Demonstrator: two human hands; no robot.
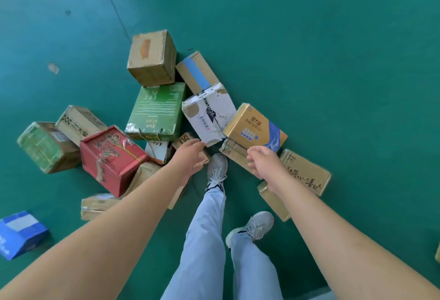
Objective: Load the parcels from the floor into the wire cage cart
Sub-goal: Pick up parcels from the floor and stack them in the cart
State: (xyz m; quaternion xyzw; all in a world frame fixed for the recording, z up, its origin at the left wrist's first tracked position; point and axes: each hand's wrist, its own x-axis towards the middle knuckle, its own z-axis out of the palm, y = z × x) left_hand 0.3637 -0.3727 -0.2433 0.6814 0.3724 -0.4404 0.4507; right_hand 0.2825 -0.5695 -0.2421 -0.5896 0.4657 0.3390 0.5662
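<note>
Both hands, the left hand (190,154) and right hand (262,162), reach down empty with loosely curled fingers toward parcels (209,114) heaped on the green floor (333,61). The wire cage cart is out of view; loading looks barely begun. Open floor lies beyond the pile.

Teal-green floor (309,37) everywhere, and on it a red box (112,159), a green box (158,109), a white box with black print (208,114), a gold box with a blue swirl (256,126), plain brown cartons (152,58) and a blue-and-white parcel (20,233).
</note>
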